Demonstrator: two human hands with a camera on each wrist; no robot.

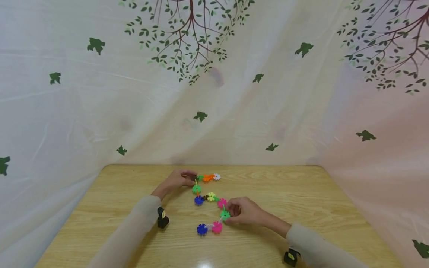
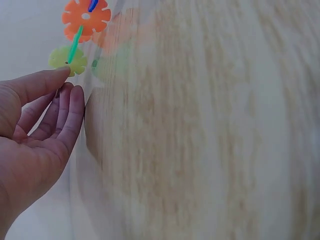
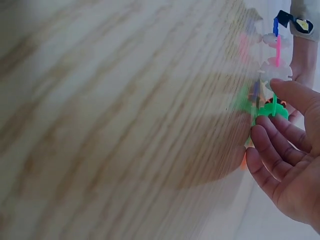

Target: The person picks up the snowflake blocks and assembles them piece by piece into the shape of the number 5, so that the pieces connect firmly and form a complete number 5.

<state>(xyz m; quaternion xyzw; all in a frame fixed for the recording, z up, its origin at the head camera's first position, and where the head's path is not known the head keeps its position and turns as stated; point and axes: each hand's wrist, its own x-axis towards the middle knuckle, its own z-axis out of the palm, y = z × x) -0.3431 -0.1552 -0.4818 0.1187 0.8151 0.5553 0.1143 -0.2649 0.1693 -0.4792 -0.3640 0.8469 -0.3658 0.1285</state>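
A winding chain of notched, flower-shaped plastic snowflake discs, linked edge to edge, lies on the table. My left hand [image 1: 178, 179] is at the chain's upper left bend, above a green disc [image 1: 196, 190]. In the left wrist view its thumb and fingertips pinch the edge of a yellow-green disc [image 2: 75, 64], beside an orange disc [image 2: 85, 19]. The right hand [image 1: 247, 211] holds a green disc [image 1: 225, 215] at the lower right bend between thumb and fingers. A pink disc [image 1: 222, 202] is just above it. Another pink disc [image 1: 217, 227] and a blue disc [image 1: 202, 229] form the near end.
The wooden table [image 1: 285, 182] reaches back to a pale curtain [image 1: 234, 123] printed with leaves and branches. A white disc [image 1: 217, 176] ends the chain's far side, next to orange pieces [image 1: 206, 178]. Between the hands lie a blue disc [image 1: 199, 200] and a yellow disc [image 1: 211, 196].
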